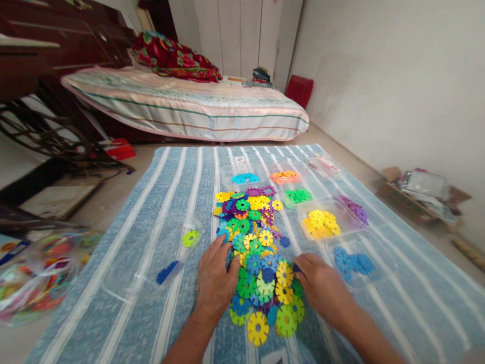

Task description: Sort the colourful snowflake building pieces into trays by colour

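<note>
A long heap of colourful plastic snowflake discs (257,247) lies down the middle of the striped cloth. My left hand (215,275) rests at the heap's left edge, thumb and fingers apart, fingertips touching a light blue disc (224,232). To the right of the heap, my right hand (320,285) is closed, with a dark blue disc (296,268) pinched at its fingertips. Sorted discs lie in clear boxes: yellow discs (322,222), blue discs (353,263), purple discs (353,209), green discs (298,196), orange discs (285,176) and light blue discs (245,178).
A clear tray (125,288) at left holds a lime disc (190,238) and dark blue pieces (166,272). A bed (189,108) stands beyond the cloth-covered surface (182,172). Bags of colourful things (41,273) lie at left, a cardboard box (413,202) at right.
</note>
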